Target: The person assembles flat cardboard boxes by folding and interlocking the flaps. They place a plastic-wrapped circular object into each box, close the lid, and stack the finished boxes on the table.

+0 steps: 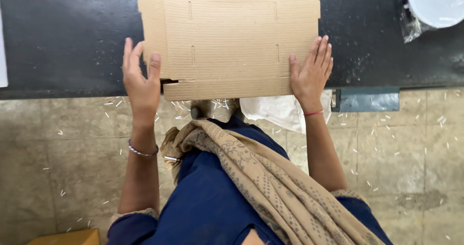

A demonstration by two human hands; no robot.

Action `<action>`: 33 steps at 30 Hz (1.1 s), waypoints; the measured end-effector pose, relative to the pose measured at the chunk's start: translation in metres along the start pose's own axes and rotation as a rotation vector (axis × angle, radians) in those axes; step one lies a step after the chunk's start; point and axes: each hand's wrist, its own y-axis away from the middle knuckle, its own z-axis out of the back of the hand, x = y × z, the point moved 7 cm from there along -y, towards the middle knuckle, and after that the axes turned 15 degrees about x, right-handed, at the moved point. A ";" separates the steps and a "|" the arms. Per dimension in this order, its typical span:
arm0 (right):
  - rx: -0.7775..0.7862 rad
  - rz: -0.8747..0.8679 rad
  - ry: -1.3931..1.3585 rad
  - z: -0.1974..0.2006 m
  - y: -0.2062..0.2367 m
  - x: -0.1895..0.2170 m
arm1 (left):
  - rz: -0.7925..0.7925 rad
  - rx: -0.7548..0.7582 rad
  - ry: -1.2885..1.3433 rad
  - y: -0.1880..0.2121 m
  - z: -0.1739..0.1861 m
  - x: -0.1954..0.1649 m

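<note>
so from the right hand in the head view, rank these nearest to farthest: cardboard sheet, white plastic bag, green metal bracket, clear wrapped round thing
From the right hand:
1. cardboard sheet, touching it, on the table
2. white plastic bag, just below the hand
3. green metal bracket, at the table edge
4. clear wrapped round thing, top corner

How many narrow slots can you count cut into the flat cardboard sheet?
4. On the cardboard sheet: upper left, upper right, lower left, lower right. The sheet runs past the top edge, so more may be hidden.
</note>
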 end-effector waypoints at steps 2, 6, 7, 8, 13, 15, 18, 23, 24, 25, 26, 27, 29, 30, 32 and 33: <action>-0.007 0.004 -0.011 0.000 0.000 0.001 | -0.125 0.031 0.426 0.003 0.001 -0.005; -0.011 0.002 -0.014 -0.003 -0.001 0.000 | 0.061 0.036 0.858 0.006 -0.010 0.010; -0.012 -0.001 -0.015 -0.004 -0.001 0.000 | 0.127 0.046 0.887 0.005 -0.012 0.013; -0.011 0.001 -0.015 -0.004 -0.002 -0.002 | 0.194 0.057 0.914 0.005 -0.014 0.015; 0.050 0.013 -0.055 -0.006 -0.011 -0.016 | 0.064 0.061 0.457 0.000 0.010 -0.022; 0.063 0.005 -0.084 -0.007 -0.014 -0.021 | 0.064 0.034 0.273 0.003 0.017 -0.036; 0.044 -0.004 -0.058 -0.008 -0.016 -0.022 | 0.123 0.074 0.104 0.000 0.016 -0.042; 0.016 0.003 -0.030 -0.010 -0.011 -0.017 | -0.052 0.287 0.749 -0.018 -0.002 -0.027; 0.013 0.006 -0.040 -0.010 -0.011 -0.018 | -0.027 0.282 0.810 -0.019 -0.003 -0.019; 0.013 0.006 -0.048 -0.011 -0.010 -0.019 | 0.000 0.279 0.874 -0.019 -0.005 -0.012; 0.013 0.013 -0.049 -0.012 -0.010 -0.020 | 0.024 0.278 0.938 -0.018 -0.008 -0.008; 0.010 0.017 -0.049 -0.013 -0.010 -0.021 | 0.004 0.301 0.954 -0.017 -0.010 -0.008; 0.014 0.016 -0.055 -0.016 -0.012 -0.025 | -0.035 0.355 0.987 -0.013 -0.016 -0.016; 0.022 0.013 -0.060 -0.016 -0.014 -0.026 | -0.012 0.355 0.938 -0.011 -0.018 -0.018; 0.032 0.041 -0.074 -0.012 -0.016 -0.027 | 0.037 0.355 0.841 -0.009 -0.021 -0.026; 0.032 0.069 -0.080 -0.007 -0.017 -0.026 | 0.052 0.282 0.819 -0.008 -0.017 -0.028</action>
